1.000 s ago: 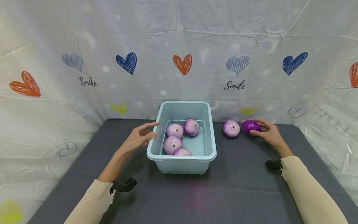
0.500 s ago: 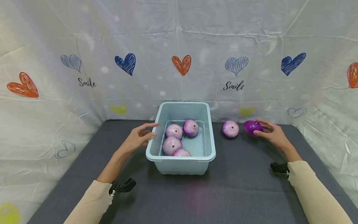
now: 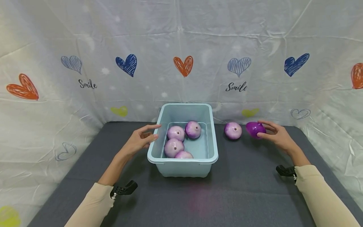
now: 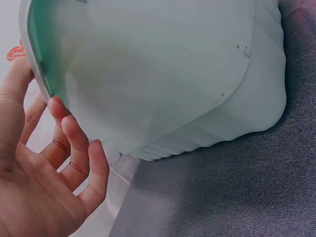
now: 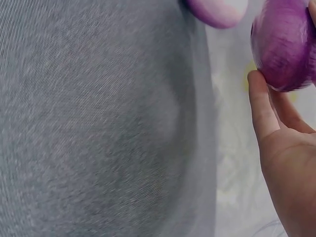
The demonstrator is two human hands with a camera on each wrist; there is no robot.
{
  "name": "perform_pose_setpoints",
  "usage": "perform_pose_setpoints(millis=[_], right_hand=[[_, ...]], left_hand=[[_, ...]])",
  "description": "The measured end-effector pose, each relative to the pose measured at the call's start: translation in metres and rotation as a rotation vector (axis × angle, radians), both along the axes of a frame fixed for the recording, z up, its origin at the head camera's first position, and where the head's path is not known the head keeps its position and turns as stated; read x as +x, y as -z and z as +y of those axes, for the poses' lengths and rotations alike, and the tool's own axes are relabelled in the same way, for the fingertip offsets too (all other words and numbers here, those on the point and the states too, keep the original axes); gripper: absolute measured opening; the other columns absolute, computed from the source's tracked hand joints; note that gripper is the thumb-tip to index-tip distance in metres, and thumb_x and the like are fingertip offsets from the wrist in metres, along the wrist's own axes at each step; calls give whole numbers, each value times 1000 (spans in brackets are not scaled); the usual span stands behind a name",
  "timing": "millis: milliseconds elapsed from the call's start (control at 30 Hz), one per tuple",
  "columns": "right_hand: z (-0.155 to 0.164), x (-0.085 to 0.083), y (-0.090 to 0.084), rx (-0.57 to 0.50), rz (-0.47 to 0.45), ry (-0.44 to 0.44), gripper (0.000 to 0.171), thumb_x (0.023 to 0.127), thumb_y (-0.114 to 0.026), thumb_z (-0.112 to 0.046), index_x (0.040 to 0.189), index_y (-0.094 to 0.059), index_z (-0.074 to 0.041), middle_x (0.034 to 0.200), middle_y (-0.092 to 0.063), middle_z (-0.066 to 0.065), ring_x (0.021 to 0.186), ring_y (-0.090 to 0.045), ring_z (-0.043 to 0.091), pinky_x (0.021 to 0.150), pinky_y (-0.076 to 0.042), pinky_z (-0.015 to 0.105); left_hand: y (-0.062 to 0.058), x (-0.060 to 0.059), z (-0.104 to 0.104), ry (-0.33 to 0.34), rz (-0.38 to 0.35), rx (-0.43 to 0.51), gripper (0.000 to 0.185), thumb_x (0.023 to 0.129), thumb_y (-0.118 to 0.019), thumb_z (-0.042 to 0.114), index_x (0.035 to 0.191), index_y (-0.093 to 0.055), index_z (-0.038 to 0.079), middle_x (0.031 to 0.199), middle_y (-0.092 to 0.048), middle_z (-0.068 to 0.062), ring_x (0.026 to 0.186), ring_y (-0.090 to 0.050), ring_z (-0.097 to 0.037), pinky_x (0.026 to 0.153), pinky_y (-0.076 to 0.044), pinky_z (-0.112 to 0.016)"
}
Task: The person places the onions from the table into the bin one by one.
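Right hand: the person's right hand (image 3: 277, 136) holds the dark purple round onion (image 3: 255, 129) with thumb and fingers curled around it. The wrist view shows the thumb (image 5: 261, 106) pressed to the onion's side.
Dark purple onion: it is at the back right of the table, close to the cloth wall. It looks a little off the cloth, but this is hard to tell.
Pale onion outside: a light purple round onion (image 3: 233, 130) sits on the table just to the left of the dark one. There is a small gap between the two.
Left hand: the left hand (image 3: 140, 139) is spread, fingers straight, and grips nothing. Its fingertips (image 4: 60, 109) are right at the left rim of the tub; the pictures do not show clearly if they touch.
Tub: the light blue plastic tub (image 3: 210, 156) stands in the middle of the table. Four light purple onions (image 3: 173, 147) lie in it, mostly on the left, with bare floor on its right side.
Open room: there is free table between the tub's right wall and the pale onion outside.
Table: the dark grey cloth table (image 3: 244, 192) has wide bare space in front.
Room: a white crinkled sheet with drawn hearts (image 3: 183, 65) hangs behind and at both sides.
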State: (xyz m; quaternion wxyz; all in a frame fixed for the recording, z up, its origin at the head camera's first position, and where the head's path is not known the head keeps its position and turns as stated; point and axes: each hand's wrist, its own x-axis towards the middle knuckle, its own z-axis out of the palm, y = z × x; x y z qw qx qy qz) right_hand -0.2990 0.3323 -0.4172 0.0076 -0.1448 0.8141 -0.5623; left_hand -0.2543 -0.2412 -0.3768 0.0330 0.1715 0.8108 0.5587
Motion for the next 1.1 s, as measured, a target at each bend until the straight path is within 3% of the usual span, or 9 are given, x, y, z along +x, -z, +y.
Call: perform_pose_setpoints(millis=[200, 367, 567, 800, 933, 1100], right_hand=[[-8, 1, -10, -41, 11, -52, 59, 98, -72, -15, 151, -46, -5, 150, -39, 28, 137, -36, 47, 86, -50, 23], [-16, 3, -20, -40, 14, -42, 59, 98, -72, -13, 150, -47, -4, 149, -41, 27, 135, -40, 46, 86, -50, 23], [-28, 3, -31, -55, 14, -70, 59, 98, -72, -14, 150, -46, -4, 148, -42, 25, 133, -44, 44, 87, -50, 24], [-44, -2, -39, -100, 41, -138, 57, 98, -70, -8, 149, -46, -1, 147, -42, 24, 126, -53, 30, 90, -51, 29], [-54, -5, -42, -115, 58, -160, 57, 97, -71, -7, 149, -47, -1, 147, -42, 24, 127, -52, 30, 90, -51, 29], [-66, -9, -44, -131, 81, -188, 56, 96, -72, -4, 147, -50, -3, 145, -45, 21, 127, -53, 29, 91, -51, 31]], left_hand=[[0, 0, 0, -3, 11, -1, 48, 102, -67, 23, 148, -56, 15, 110, -66, -20, 87, -56, -21, 75, -50, -42], [0, -1, 0, -1, 16, -2, 47, 102, -67, 23, 147, -56, 14, 101, -66, -17, 83, -54, -21, 72, -49, -39], [-1, -1, 0, -1, 21, 1, 47, 102, -67, 22, 147, -56, 13, 105, -66, -19, 82, -54, -18, 72, -49, -41], [0, 0, -1, -2, 23, -4, 48, 102, -66, 22, 147, -56, 13, 102, -66, -19, 82, -54, -21, 71, -48, -39], [0, 0, 0, -6, 24, -6, 48, 102, -67, 23, 148, -56, 14, 109, -67, -19, 86, -57, -19, 74, -50, -39], [2, -1, 0, -10, 29, -8, 47, 102, -67, 23, 147, -57, 15, 100, -67, -17, 80, -55, -19, 70, -49, -40]])
